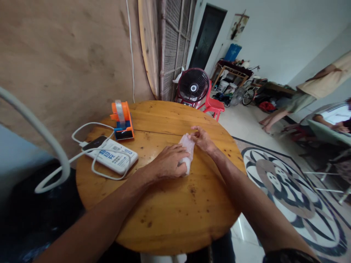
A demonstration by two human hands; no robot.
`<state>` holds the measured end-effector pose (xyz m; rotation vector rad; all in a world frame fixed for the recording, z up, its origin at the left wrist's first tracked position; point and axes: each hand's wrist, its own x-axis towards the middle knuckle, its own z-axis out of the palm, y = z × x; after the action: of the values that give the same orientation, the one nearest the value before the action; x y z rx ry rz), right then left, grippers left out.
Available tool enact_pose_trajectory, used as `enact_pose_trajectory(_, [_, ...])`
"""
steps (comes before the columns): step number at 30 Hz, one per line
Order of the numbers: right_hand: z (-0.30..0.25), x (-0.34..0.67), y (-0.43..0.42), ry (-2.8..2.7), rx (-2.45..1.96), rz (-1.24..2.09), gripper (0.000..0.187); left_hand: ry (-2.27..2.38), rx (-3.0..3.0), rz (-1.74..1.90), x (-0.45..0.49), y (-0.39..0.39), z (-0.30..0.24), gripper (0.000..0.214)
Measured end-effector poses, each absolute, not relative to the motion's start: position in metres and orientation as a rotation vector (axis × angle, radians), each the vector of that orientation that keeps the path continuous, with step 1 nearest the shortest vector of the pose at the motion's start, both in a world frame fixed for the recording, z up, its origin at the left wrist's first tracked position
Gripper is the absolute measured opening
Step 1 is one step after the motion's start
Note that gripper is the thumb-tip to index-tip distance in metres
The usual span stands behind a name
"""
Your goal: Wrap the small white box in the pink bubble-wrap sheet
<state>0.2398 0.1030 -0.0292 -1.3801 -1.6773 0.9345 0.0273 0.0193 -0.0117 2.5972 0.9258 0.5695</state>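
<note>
We work on a round wooden table [161,219], with a floor fan [193,87] beyond its far edge. On the left part of the top lies a white power pack [117,159], its pale cable [109,178] looped over and beside it; we judge it best to hold that loop well away from the work. Behind the pack, near the table's left edge, stands an orange and blue tape dispenser [123,122]. Our left hand [171,160] curls over the near part of the white packet [191,150], fingers across its upper side and thumb near its lower end. Our right hand [202,139] is at the packet's far end, fingers partly spread and fingertips touching or just beside the wrap; we cannot tell whether they pinch it. The packet lies at the middle of the table, between our two hands. For good control, we judge that the left hand should press evenly, as the crinkled wrap looks soft and could slip or crush. The right fingertips should work close to the far edge, smoothing out loose folds without pulling the packet askew.
</note>
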Motion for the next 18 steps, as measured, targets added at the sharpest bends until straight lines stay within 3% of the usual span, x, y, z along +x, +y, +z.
enact_pose_trajectory(7, [-0.026,0.239,0.087,-1.536,-1.373,1.056,0.071,0.921,2.598,0.550,0.028,0.019,-0.011,0.043])
enact_pose_trajectory(18, [-0.031,0.228,0.095,-1.310,-1.266,1.153,0.044,0.929,2.600,0.560,0.027,0.018,-0.013,0.043])
